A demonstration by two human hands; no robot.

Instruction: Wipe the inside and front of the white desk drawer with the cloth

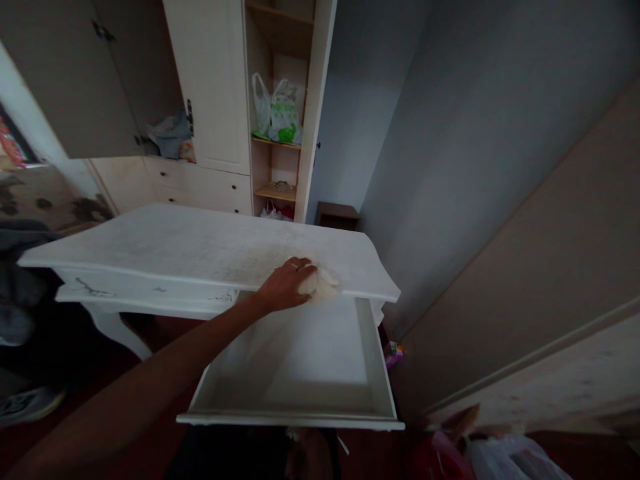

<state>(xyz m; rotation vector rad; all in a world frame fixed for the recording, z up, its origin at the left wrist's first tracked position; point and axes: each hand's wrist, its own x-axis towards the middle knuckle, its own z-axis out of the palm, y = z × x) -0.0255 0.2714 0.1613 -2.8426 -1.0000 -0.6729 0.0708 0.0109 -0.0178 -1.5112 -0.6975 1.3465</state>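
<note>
My left hand (289, 285) reaches in from the lower left with a ring on one finger. Its fingers and thumb close round a pale cream cloth (324, 285), pressed at the front edge of a white desk top (165, 230). Grey smudges mark the surface just left of the hand. Directly below, a white drawer (310, 353) is pulled out, and its bare bottom shows. I do not see my right hand clearly; a dim skin-toned shape under the drawer front is too dark to make out.
Behind the desk stands a white wardrobe (210, 80) with plastic bags (280, 113) on an open shelf. A small brown cabinet (339, 213) is by the grey wall. At lower right lie more plastic bags (515, 459); a shoe (30, 405) shows at far left.
</note>
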